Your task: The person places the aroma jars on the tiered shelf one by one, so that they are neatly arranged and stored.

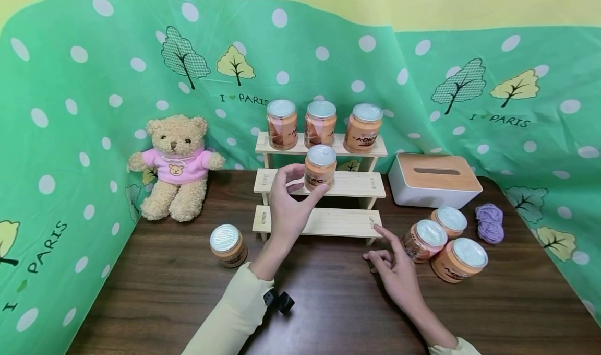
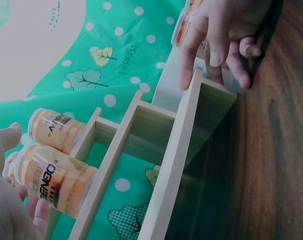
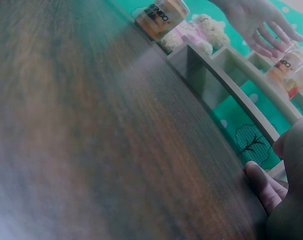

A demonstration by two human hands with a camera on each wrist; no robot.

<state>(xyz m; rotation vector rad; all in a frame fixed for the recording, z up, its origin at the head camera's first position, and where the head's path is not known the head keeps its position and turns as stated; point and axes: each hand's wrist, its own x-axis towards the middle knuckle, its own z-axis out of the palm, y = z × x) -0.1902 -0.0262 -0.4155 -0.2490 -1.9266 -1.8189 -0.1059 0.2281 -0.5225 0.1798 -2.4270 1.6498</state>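
A jar with a silvery lid point(image 1: 321, 172) and orange-brown label stands on the middle step of a wooden three-step rack point(image 1: 347, 219). Around it my left hand point(image 1: 288, 201) is spread, fingers on its left and thumb in front. In the left wrist view, a gap shows between the thumb and this jar point(image 2: 56, 180). My right hand point(image 1: 396, 276) reaches the right end of the lowest step with its index finger extended; the other fingers bend loosely and hold nothing. Three similar jars line the top step, including the right one point(image 1: 363, 129).
One jar point(image 1: 228, 246) stands on the dark wooden table point(image 1: 328, 303) left of the rack. Three more, including a front one point(image 1: 460, 261), cluster at right near purple yarn point(image 1: 489, 223) and a tissue box point(image 1: 434, 180). A teddy bear point(image 1: 176, 167) sits at back left before a green curtain point(image 1: 319, 52).
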